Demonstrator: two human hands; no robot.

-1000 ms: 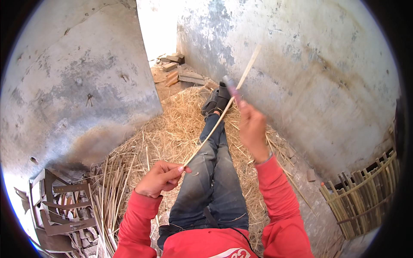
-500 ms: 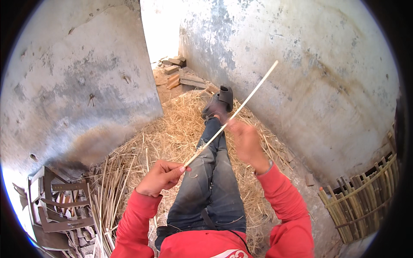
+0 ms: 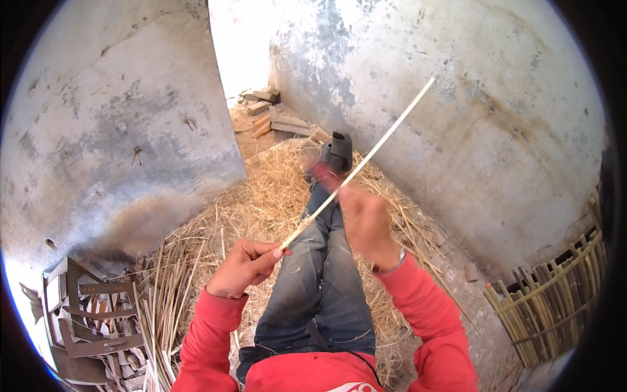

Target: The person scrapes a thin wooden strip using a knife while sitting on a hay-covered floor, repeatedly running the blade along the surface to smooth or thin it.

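Observation:
My left hand (image 3: 247, 266) pinches the lower end of a long, pale stripped stick (image 3: 385, 141) between thumb and fingers, above my thighs. The stick slants up to the right, its far end in front of the wall. Partway along it, my right hand (image 3: 367, 222) is closed in a fist. A flat, dark reddish tool (image 3: 324, 175), smeared by motion, juts from that fist across the stick; its exact kind cannot be made out. Thin curled shavings lie on my jeans (image 3: 287, 307) under the stick.
Straw-like shavings (image 3: 261, 196) cover the floor around my outstretched legs. A bundle of thin sticks (image 3: 163, 294) lies at the left beside a broken dark chair frame (image 3: 104, 313). Bricks (image 3: 261, 108) are piled by the bright doorway. A stick-built basket (image 3: 555, 300) stands at the right.
My right hand and the blurred tool have moved slightly down and left along the stick. The stick's far end has shifted up and right; my left hand keeps its pinch.

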